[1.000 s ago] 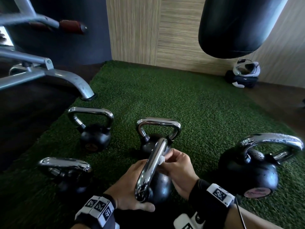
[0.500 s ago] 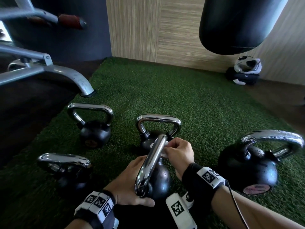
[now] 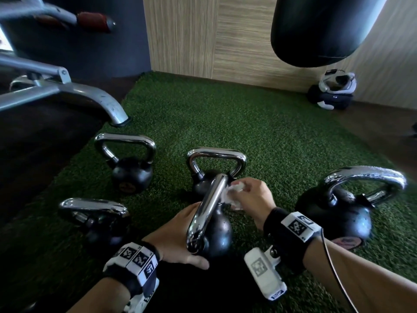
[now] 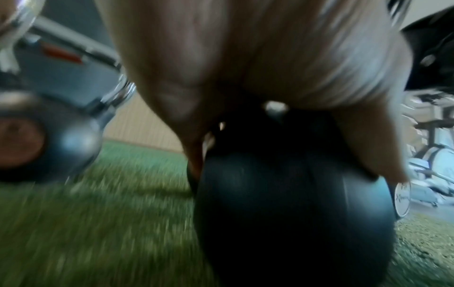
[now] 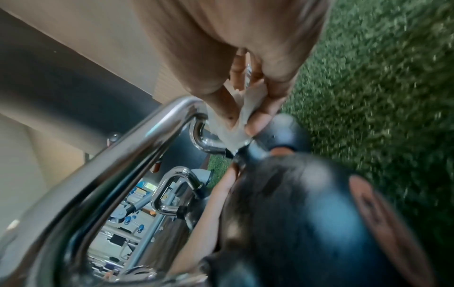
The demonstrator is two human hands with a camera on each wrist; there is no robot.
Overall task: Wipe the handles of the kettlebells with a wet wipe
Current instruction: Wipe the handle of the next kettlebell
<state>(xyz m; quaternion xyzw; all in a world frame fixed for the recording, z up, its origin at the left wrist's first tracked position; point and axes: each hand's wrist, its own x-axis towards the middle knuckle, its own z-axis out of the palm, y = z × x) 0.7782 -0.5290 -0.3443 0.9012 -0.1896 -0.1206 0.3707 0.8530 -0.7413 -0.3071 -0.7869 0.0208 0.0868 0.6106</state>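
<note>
A black kettlebell [image 3: 220, 233] with a chrome handle [image 3: 208, 208] stands on the green turf [image 3: 248, 123] in front of me. My left hand [image 3: 180, 236] grips its round body [image 4: 282, 203] from the left, thumb under the near end of the handle. My right hand [image 3: 251, 195] pinches a crumpled white wet wipe [image 3: 233, 196] against the far end of the handle. In the right wrist view the wet wipe [image 5: 236, 124] sits on the far leg of the handle [image 5: 147, 136], just above the ball.
Several more kettlebells stand around: back left [image 3: 130, 170], right behind the held one [image 3: 215, 163], front left [image 3: 97, 218] and a big one at right [image 3: 338, 211]. A grey machine foot [image 3: 90, 96] lies left; a punching bag [image 3: 320, 30] hangs above right.
My right hand has slid the wipe along the handle, away from me, to its far end. The left hand has kept its hold on the ball.
</note>
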